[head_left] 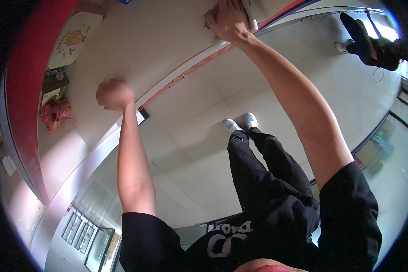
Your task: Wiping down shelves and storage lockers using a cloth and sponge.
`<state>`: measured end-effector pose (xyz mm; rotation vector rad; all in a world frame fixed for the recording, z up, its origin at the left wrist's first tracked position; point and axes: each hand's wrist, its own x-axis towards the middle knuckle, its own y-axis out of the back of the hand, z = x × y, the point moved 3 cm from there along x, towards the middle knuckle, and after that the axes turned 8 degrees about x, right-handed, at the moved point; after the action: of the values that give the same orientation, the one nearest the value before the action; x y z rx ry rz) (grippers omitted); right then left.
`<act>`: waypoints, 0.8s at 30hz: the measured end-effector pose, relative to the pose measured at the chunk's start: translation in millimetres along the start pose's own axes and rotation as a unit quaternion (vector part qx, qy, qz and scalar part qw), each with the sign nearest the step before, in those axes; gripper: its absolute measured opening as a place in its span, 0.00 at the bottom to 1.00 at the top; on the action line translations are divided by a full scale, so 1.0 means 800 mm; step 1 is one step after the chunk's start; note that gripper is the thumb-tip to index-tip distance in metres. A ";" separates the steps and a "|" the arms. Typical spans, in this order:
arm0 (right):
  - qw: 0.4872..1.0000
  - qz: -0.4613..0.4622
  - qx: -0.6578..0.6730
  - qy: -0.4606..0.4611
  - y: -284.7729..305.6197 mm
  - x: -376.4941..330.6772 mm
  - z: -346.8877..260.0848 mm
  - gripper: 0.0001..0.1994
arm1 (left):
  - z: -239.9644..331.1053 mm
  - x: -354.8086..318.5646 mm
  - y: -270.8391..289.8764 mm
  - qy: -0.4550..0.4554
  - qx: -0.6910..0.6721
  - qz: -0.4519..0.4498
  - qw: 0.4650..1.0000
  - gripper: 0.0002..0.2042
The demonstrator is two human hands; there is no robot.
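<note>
My left hand (115, 95) is over the pale counter top (140, 50), near its front edge. It is blurred by motion, with a rounded, fist-like outline, and I can see nothing sticking out of it. At the far edge of the view, my right hand (231, 20) bears down on a pale, cloth-like thing by the counter's rim, its thumb spread to the left. Bits of that thing, white and greyish, show on both sides of the hand; the rest is hidden beneath it. The fingertips reach the top of the picture.
Left on the counter stand a white board with a cartoon drawing (75, 40), dark boxes (55, 80) and an orange-pink animal figure (56, 114). A red panel (25, 90) borders them. Below the red-trimmed rim lies a tiled floor (190, 122). Another person (371, 45) is at the upper right.
</note>
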<state>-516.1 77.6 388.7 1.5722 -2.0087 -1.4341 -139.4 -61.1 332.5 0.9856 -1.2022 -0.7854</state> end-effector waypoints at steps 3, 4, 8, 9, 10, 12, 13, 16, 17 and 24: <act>1.000 0.024 0.002 -0.002 0.002 -0.003 -0.006 0.33 | -0.006 0.001 0.000 -0.005 0.009 0.010 1.000 0.19; 1.000 0.024 0.002 -0.003 0.001 -0.002 -0.003 0.33 | -0.005 0.001 -0.001 -0.005 0.009 0.010 1.000 0.19; 0.992 -0.118 -0.052 0.009 -0.013 0.007 0.010 0.31 | -0.002 0.001 -0.003 -0.014 -0.013 0.014 1.000 0.19; 0.992 -0.119 -0.051 0.009 -0.013 0.004 0.008 0.31 | -0.002 0.001 -0.002 -0.015 -0.011 0.014 1.000 0.19; 0.993 -0.108 -0.041 0.006 -0.012 0.002 0.005 0.31 | -0.003 0.001 -0.001 -0.014 -0.011 0.010 1.000 0.19; 0.996 -0.086 -0.022 -0.002 -0.010 -0.002 0.002 0.32 | -0.002 0.001 -0.001 -0.013 -0.012 0.002 1.000 0.19; 0.997 -0.074 -0.013 -0.006 -0.009 -0.004 0.001 0.32 | 0.000 -0.001 -0.002 -0.013 -0.013 -0.003 1.000 0.19; 0.999 -0.037 0.016 -0.015 0.001 -0.010 -0.009 0.33 | -0.013 0.006 -0.007 -0.023 0.003 0.022 0.999 0.20; 0.999 -0.025 0.026 -0.018 0.003 -0.012 -0.012 0.34 | -0.017 0.008 -0.008 -0.028 0.011 0.034 0.999 0.21; 0.989 0.140 0.051 0.002 -0.016 0.020 0.034 0.34 | -0.005 0.004 -0.017 -0.014 -0.002 0.024 1.000 0.20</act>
<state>-532.9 79.9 359.1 1.2632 -2.2250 -1.2402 -134.6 -68.2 321.0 0.9411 -1.2430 -0.7652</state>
